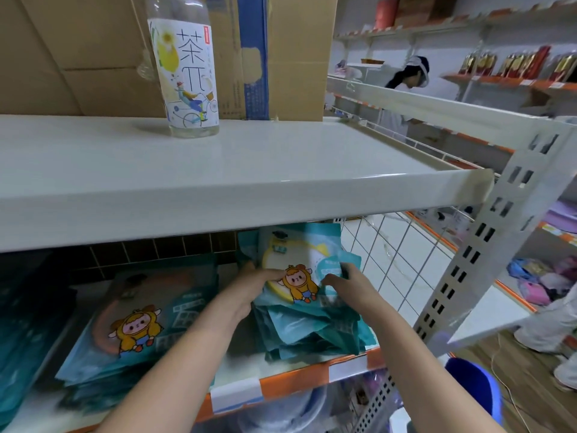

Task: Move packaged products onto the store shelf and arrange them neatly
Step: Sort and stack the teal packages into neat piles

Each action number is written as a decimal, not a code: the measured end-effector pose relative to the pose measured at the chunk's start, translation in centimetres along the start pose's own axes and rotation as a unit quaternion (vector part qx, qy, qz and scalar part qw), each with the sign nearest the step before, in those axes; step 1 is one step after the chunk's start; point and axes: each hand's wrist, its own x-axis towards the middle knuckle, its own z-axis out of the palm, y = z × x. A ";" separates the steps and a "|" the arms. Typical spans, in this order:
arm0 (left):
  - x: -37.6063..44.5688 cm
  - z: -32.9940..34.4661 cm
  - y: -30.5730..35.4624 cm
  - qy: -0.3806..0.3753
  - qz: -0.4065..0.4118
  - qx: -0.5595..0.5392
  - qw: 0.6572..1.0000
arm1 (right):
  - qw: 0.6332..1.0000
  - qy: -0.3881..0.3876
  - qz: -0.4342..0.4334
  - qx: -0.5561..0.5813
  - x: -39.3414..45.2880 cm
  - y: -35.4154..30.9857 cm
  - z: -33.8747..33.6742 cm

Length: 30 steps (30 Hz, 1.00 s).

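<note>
On the lower shelf (pixel 293 375) lies a pile of teal packets with a yellow cartoon figure. The top packet (pixel 299 260) of the right pile leans up against the shelf's back. My left hand (pixel 249 285) grips its left edge with the thumb on its front. My right hand (pixel 343 282) pinches its right side near the lower corner. More teal packets (pixel 312 332) lie stacked under it. A second pile of the same packets (pixel 131 326) lies flat to the left.
The white upper shelf (pixel 218 182) carries a clear tea bottle (pixel 187 76) and cardboard boxes (pixel 281 57). A wire grid (pixel 396 254) closes the right end. A blue bucket (pixel 474 389) stands on the floor. Another person (pixel 406 89) works at far shelves.
</note>
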 end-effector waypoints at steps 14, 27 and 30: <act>-3.0 -2.0 3.2 0.008 0.162 -0.019 0.987 | 0.935 0.067 -0.157 0.312 -1.7 -3.4 -1.7; -2.4 -1.1 -0.4 0.050 0.194 -0.027 0.979 | 0.956 0.004 -0.149 0.254 -2.9 -1.4 0.8; -2.4 -1.1 -0.8 0.064 0.194 -0.085 0.975 | 0.954 0.020 -0.146 0.260 -2.7 -1.5 1.0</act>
